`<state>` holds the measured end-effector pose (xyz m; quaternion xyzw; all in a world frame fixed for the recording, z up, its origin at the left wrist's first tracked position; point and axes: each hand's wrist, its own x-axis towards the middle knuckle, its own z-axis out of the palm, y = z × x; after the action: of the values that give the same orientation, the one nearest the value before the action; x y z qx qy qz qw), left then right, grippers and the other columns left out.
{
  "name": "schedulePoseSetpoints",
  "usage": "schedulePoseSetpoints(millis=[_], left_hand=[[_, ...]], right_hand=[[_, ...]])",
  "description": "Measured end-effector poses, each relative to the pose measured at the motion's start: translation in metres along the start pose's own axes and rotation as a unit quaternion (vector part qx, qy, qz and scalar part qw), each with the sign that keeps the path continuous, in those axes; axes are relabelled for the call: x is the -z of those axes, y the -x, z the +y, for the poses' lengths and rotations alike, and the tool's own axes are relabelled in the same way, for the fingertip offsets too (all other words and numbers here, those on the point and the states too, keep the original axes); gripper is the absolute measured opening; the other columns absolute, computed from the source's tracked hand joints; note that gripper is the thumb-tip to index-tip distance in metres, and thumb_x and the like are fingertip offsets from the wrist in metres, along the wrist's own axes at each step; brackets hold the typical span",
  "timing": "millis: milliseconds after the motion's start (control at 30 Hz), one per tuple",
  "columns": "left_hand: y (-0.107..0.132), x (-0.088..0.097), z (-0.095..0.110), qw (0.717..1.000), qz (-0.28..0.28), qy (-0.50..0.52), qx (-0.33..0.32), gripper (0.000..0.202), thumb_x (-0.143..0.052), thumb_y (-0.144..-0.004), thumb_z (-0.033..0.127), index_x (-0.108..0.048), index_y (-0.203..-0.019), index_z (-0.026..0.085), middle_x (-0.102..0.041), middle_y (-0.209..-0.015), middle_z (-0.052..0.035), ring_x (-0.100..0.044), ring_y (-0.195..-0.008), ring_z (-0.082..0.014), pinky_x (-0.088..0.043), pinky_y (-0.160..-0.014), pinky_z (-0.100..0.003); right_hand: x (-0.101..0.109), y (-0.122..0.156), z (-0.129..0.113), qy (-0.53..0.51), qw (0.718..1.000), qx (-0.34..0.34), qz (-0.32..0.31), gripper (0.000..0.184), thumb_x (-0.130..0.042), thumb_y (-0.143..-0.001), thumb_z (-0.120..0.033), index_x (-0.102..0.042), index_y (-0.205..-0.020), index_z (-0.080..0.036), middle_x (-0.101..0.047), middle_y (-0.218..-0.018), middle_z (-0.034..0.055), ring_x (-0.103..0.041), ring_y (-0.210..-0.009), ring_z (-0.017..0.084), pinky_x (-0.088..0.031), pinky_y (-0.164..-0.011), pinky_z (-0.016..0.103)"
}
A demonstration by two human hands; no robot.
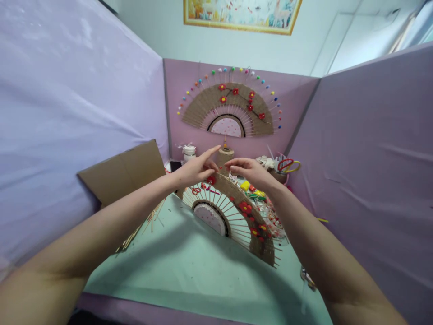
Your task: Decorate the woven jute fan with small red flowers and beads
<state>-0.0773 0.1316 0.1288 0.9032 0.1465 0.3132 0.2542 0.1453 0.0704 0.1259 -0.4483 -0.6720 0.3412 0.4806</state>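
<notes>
A woven, half-round fan (238,194) with bare sticks and red felt flowers (245,207) stands tilted on the table. A white spotted half-disc (208,217) sits at its base. At the fan's upper edge is my left hand (199,169), its index finger stretched out, thumb and other fingers closed about the edge. Just right of it, my right hand (250,170) has thumb and fingers pinched together above the same edge. Whatever is between those fingertips is too small to make out.
A finished fan with coloured pompoms (233,106) hangs on the pink back panel. Behind my hands stand a twine spool (225,158) and white jar (189,151). Scissors (289,165) lie at right, a cardboard sheet (125,171) and loose sticks (149,223) at left.
</notes>
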Motion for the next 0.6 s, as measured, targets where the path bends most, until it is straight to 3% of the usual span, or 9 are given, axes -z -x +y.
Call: schedulePoseSetpoints(millis=[233,400,600], left_hand=[[-0.001,-0.002,-0.002,1.000,0.020,0.011,0.019,0.081,-0.055,-0.083,0.015,-0.014,-0.153,0.014,-0.072,-0.092,-0.0079,-0.067,-0.076,-0.0138,-0.051,-0.069,-0.025],[-0.002,-0.003,-0.002,1.000,0.015,0.011,0.022,0.079,-0.052,-0.083,0.012,-0.015,-0.153,0.015,-0.070,-0.086,-0.0036,-0.065,-0.075,-0.0125,-0.050,-0.070,-0.024],[-0.002,-0.004,-0.004,0.999,0.009,0.032,0.028,0.080,-0.053,-0.083,0.013,-0.013,-0.152,0.014,-0.070,-0.092,-0.0069,-0.065,-0.077,-0.0139,-0.050,-0.069,-0.026]], right_hand=[[-0.008,-0.023,0.024,-0.079,0.995,0.017,-0.059,0.032,-0.075,-0.068,-0.045,-0.074,-0.090,-0.021,-0.073,-0.085,-0.0010,-0.060,-0.077,0.012,-0.045,-0.077,0.026],[-0.013,-0.028,0.026,-0.111,0.990,0.016,-0.083,0.038,-0.078,-0.065,-0.050,-0.074,-0.089,-0.022,-0.071,-0.083,-0.0002,-0.060,-0.077,0.013,-0.044,-0.075,0.027],[-0.013,-0.026,0.024,-0.099,0.991,0.019,-0.084,0.033,-0.077,-0.067,-0.048,-0.072,-0.086,-0.021,-0.068,-0.080,-0.0010,-0.057,-0.073,0.012,-0.042,-0.070,0.025]])
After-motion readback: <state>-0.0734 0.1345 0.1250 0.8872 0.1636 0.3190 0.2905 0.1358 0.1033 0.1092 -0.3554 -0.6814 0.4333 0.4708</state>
